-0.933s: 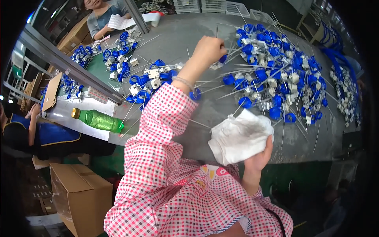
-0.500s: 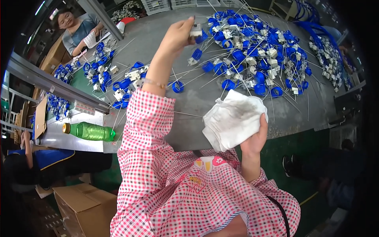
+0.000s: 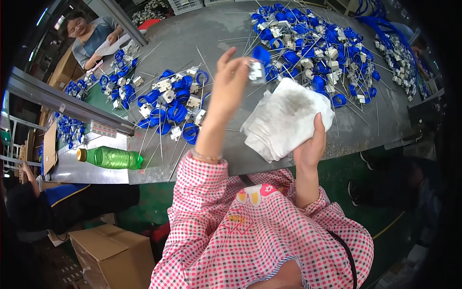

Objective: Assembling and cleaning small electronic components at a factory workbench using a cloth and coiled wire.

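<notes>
My left hand [image 3: 230,83] is raised over the middle of the table, its fingers closed on a capillary thermostat [image 3: 255,72] with a pale block body and a blue coil; motion smears it a little. In my right hand [image 3: 310,149] rests a folded white cloth [image 3: 284,127], smudged grey on top, the thumb lying over its edge. Beyond the cloth spreads a large pile of similar thermostats [image 3: 315,62], blue coils and thin metal rods tangled together. A smaller group of thermostats [image 3: 175,101] lies left of my left forearm.
A green plastic bottle [image 3: 113,158] lies on its side at the table's left end. A metal post [image 3: 72,103] stands beyond it. Another person [image 3: 94,41] sits at the far left, handling a white cloth. A cardboard box [image 3: 113,253] stands on the floor at lower left.
My left hand has come nearer to me with the thermostat, closer to the cloth. My right hand has lifted the cloth slightly away from me, toward the large pile.
</notes>
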Action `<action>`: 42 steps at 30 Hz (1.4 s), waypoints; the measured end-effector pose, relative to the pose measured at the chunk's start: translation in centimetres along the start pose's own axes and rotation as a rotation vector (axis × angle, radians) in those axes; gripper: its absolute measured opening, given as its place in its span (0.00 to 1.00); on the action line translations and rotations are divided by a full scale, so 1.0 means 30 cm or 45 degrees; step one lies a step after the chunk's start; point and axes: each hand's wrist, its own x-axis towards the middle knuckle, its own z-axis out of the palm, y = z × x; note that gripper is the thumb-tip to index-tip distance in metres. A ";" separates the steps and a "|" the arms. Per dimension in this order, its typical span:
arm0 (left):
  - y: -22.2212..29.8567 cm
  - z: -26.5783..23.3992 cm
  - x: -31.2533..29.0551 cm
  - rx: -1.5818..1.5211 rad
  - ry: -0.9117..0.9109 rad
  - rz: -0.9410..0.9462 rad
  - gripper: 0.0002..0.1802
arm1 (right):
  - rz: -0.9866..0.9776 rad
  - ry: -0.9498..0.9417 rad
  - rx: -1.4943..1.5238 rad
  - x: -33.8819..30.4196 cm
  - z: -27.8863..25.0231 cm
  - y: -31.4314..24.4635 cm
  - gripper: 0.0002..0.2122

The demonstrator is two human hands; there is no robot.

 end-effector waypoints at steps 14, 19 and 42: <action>0.088 0.215 -0.209 0.722 0.222 0.593 0.14 | 0.118 0.075 0.184 -0.039 0.050 0.034 0.21; 0.116 0.195 -0.237 0.571 0.027 0.653 0.24 | 0.043 0.163 0.204 -0.026 0.079 -0.004 0.21; 0.163 0.157 -0.293 0.623 0.429 0.461 0.25 | -0.246 0.121 -0.333 -0.083 0.113 0.016 0.17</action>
